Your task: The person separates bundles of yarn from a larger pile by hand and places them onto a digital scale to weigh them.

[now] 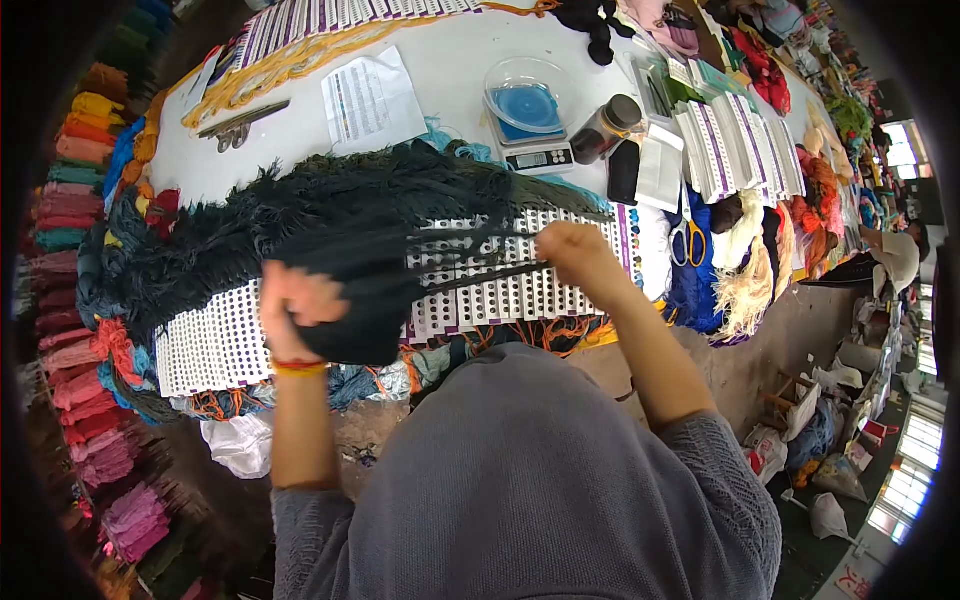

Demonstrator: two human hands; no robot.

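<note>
My left hand [300, 308] is closed round a thick bundle of dark thread [365, 290], which hangs over the punched white cards. My right hand [575, 255] is pinched on several dark strands that stretch across from the bundle, blurred by motion. Beneath the strands lie rows of white cards with round holes [500, 300]. Behind both hands a long heap of dark green and black yarn [270, 215] spreads over the table.
Farther back are a paper sheet [372, 100], a metal clip [240, 125], a scale [538, 158] with a clear bowl [524, 95], and a dark jar [606, 128]. Scissors [688, 235] lie right, beside coloured yarns. Another person [895, 255] is at far right.
</note>
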